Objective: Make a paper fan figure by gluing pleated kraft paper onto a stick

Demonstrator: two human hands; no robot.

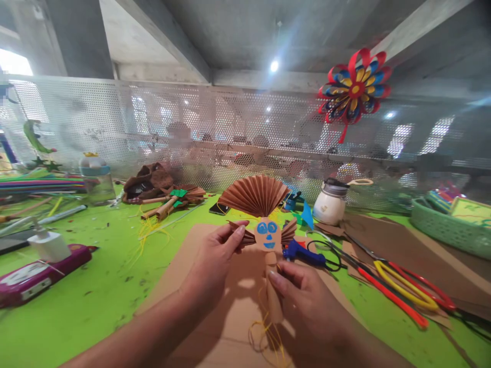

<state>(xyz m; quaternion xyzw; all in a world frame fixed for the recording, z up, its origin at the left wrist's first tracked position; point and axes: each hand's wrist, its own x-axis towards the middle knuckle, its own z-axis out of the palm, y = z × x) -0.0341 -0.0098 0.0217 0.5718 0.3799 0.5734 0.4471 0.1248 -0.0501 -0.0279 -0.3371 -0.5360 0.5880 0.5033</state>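
Observation:
Between my two hands is a brown paper figure with a round face (268,234) painted with blue eyes, nose and mouth. A pleated paper fan (258,195) spreads above the face, and smaller pleated pieces stick out at both sides. My left hand (217,255) pinches the pleated piece on the left. My right hand (301,286) grips the rolled paper tube (273,296) below the face. Yellow strings (268,340) hang at the tube's lower end. Under the figure lies a sheet of brown cardboard (180,276).
Right of the figure lie a blue glue gun (307,254) and scissors (406,289) with red and yellow handles. A white jar (330,204) and a green basket (448,230) stand behind. At left is a purple power strip (49,273). Another rolled-paper piece (166,207) lies farther back.

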